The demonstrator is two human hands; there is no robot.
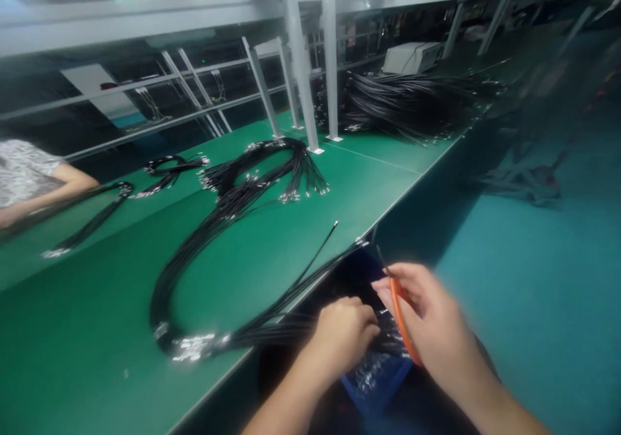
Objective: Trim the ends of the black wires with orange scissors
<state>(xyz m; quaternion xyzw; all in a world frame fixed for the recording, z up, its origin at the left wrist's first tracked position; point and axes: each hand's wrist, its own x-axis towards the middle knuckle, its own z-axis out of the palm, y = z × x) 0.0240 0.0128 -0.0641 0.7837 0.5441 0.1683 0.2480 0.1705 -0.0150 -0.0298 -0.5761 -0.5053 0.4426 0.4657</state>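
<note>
My left hand (347, 331) is closed around a bundle of black cables (272, 333) at the edge of the table. The cable ends past my fingers hang over a blue bin (378, 383) holding small shiny pieces. In my right hand (429, 322) is an orange-handled tool (402, 322) with a slim dark tip pointing up and away; its exact kind is not clear. From my left hand the bundle runs onto the green table, passes a band of white-silver pieces (196, 346), and curves away to the far side.
A green table (111, 331) carries more looped cables (286, 147) and a large black cable pile (407, 102) beyond the grey shelf posts (331, 60). At the far left a person's arm (72, 186) rests near other cables. A white box (411, 57) stands behind the pile.
</note>
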